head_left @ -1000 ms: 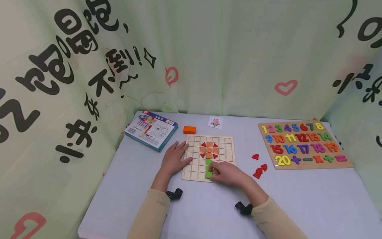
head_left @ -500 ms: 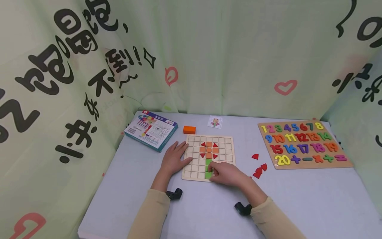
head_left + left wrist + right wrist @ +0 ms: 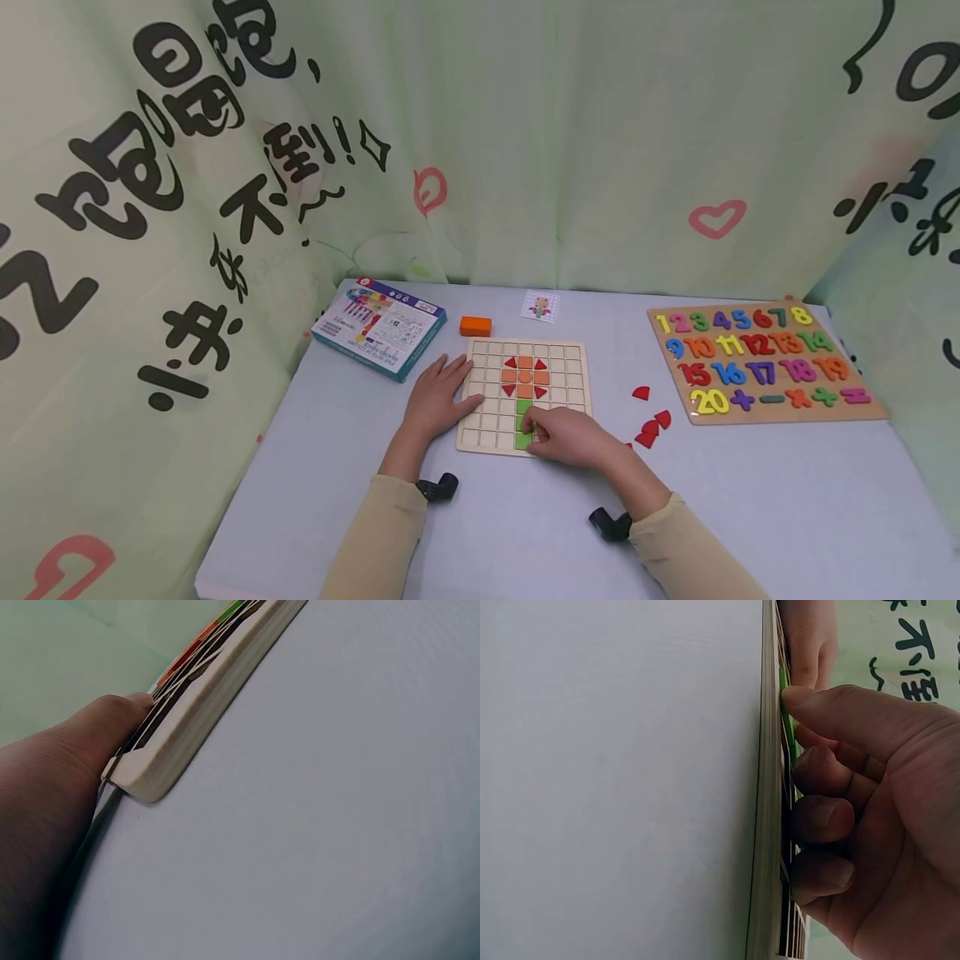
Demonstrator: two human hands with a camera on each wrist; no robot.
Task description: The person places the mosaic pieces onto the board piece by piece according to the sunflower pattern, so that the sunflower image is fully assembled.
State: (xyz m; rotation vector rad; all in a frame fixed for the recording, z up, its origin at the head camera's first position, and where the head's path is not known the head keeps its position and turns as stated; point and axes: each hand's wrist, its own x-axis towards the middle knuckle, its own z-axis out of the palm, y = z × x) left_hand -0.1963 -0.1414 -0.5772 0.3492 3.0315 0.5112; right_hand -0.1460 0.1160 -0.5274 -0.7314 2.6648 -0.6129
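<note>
A wooden grid board (image 3: 488, 426) lies on the table in front of me. My left hand (image 3: 435, 398) rests on its left edge, fingers stretched out; in the left wrist view the thumb (image 3: 112, 724) reaches over the rim. At the board's near side my right hand (image 3: 573, 435) has its fingers curled, with thumb and index finger pinching a green tile (image 3: 788, 724). The column of green tiles (image 3: 523, 441) is partly covered by that hand. Above it, orange tiles (image 3: 527, 364) form a cross around an orange round piece, with red pieces (image 3: 541, 392) at its corners.
Several loose red pieces (image 3: 647, 437) lie right of the board. Farther right is a number puzzle board (image 3: 772, 413). Behind the grid board are an orange block (image 3: 476, 326) and a small picture card (image 3: 541, 306). A flat box (image 3: 381, 325) lies at the back left.
The right hand stays at the green tiles and has barely shifted. The left hand keeps its place on the board.
</note>
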